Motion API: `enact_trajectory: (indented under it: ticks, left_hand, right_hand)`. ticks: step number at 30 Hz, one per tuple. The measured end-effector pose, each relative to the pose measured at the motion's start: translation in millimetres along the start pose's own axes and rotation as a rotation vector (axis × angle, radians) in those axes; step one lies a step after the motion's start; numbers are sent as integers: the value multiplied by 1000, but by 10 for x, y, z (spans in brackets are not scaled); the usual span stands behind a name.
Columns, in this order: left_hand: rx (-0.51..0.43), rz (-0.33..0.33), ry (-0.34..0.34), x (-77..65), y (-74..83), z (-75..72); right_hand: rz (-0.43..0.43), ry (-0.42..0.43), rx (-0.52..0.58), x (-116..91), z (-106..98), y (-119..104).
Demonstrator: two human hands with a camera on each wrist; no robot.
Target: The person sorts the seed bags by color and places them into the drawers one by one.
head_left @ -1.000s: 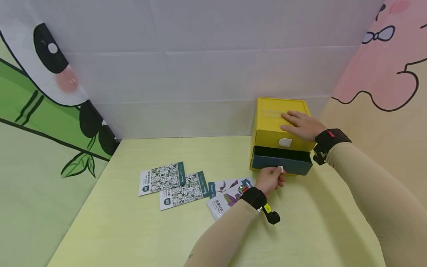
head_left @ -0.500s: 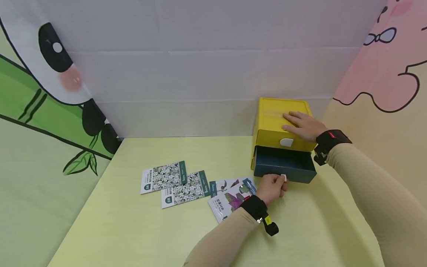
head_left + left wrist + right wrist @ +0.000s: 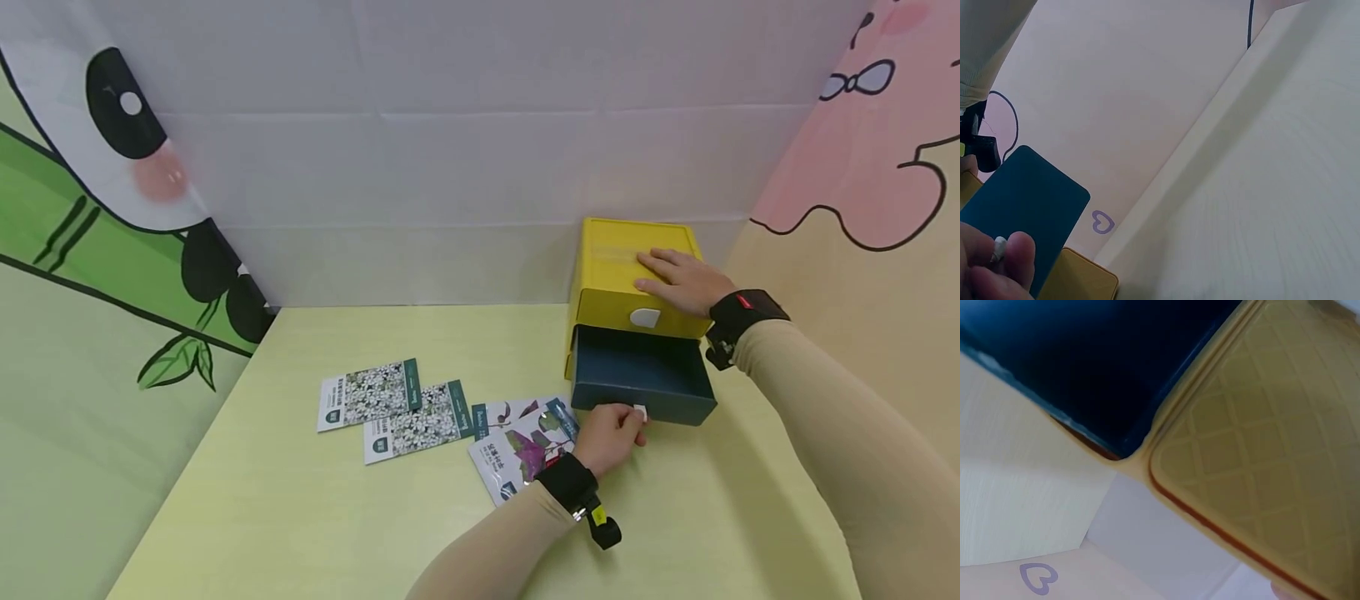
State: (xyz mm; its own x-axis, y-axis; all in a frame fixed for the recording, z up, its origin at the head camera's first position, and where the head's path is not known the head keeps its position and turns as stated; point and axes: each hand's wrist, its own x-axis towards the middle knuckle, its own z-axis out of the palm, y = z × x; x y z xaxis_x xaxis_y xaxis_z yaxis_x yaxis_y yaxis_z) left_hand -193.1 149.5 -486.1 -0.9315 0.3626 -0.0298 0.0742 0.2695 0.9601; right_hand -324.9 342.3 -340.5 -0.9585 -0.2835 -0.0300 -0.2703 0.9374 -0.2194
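A yellow drawer box (image 3: pixel 637 254) stands at the back right of the table, its lower dark teal drawer (image 3: pixel 645 400) pulled well out and bare inside. With thumb and finger my left hand (image 3: pixel 609 437) pinches the white pull tab (image 3: pixel 640 412) on that drawer's front; the left wrist view shows the tab (image 3: pixel 999 249) between the fingertips. My right hand (image 3: pixel 686 283) rests on top of the box, fingers straight and spread. The right wrist view has the drawer's dark inside (image 3: pixel 1104 369) beside the yellow upper drawer front (image 3: pixel 1260 437).
Two white-flower seed packets (image 3: pixel 375 392) overlap at the table's left centre. Close by my left wrist lie two more overlapping packets, the upper one with a purple picture (image 3: pixel 528 450). A pale wall sheet (image 3: pixel 420 167) closes off the back.
The lower drawer has slid farther out toward me, with my left hand pinching its tab throughout. My right hand has stayed on the box top.
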Motion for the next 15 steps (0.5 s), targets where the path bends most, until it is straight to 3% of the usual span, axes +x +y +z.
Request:
enact_trajectory:
  ticks: [9,15]
  left_hand:
    - [-5,11,-18,-110,-45,-4]
    - [16,72,-33,-215,-91,-40]
  right_hand:
    - [17,-5,7,-2,34,11]
    - [-5,15,-3,0,23,22]
